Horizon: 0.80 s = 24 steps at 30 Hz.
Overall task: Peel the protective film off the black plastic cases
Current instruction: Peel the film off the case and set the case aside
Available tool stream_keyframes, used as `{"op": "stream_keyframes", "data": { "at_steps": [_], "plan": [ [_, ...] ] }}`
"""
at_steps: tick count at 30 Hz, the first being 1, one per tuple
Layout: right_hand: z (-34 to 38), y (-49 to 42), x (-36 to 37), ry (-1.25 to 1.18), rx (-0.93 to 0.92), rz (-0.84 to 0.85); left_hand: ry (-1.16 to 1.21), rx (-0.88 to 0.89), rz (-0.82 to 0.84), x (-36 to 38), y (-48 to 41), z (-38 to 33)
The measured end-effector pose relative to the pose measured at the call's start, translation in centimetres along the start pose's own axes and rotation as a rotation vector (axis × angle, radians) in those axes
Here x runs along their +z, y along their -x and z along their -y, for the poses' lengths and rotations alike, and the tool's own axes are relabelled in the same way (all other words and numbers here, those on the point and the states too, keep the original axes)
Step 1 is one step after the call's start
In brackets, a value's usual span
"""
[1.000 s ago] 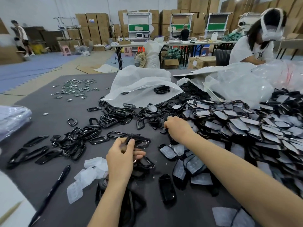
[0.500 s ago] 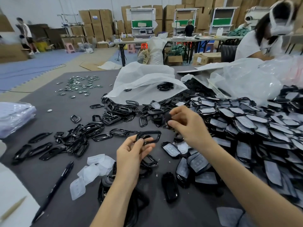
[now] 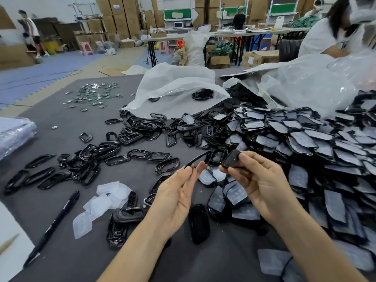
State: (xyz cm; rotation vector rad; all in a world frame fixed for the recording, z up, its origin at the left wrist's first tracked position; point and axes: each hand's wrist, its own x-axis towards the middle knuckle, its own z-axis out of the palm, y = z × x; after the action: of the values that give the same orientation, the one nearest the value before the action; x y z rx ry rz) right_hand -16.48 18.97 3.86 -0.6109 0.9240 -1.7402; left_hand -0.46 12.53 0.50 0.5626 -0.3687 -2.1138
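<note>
Small black case [image 3: 231, 159]: dark, tilted, film state unclear, pinched in right hand [image 3: 262, 184], raised, well right of the pen [image 3: 53, 226]. Thin black frame [image 3: 198, 158]: open loop, seen edge-on, near end pinched by left hand [image 3: 175, 198], right of the pen, apart from the held case. Heap of film-covered cases [image 3: 305, 139]: greyish film facing up, overlapping like scales, far right of the pen. Glossy bare case [image 3: 198, 222]: lying flat, right of the pen. Peeled film pieces [image 3: 101, 202]: translucent white, crumpled, loose pile just right of the pen. Bare black frames [image 3: 91, 159]: scattered, tangled, beyond the pen.
</note>
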Motion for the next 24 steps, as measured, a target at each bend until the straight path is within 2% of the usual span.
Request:
{"op": "stream_keyframes", "data": {
  "at_steps": [8,24],
  "plan": [
    [-0.07,0.4,0.4,0.059,0.026,0.043,0.077,0.084,0.01,0.2,-0.01,-0.16],
    [-0.57,0.06,0.21,0.002,0.059,0.068,-0.121,0.142,0.061,0.35,0.25,0.33]
  ]
}}
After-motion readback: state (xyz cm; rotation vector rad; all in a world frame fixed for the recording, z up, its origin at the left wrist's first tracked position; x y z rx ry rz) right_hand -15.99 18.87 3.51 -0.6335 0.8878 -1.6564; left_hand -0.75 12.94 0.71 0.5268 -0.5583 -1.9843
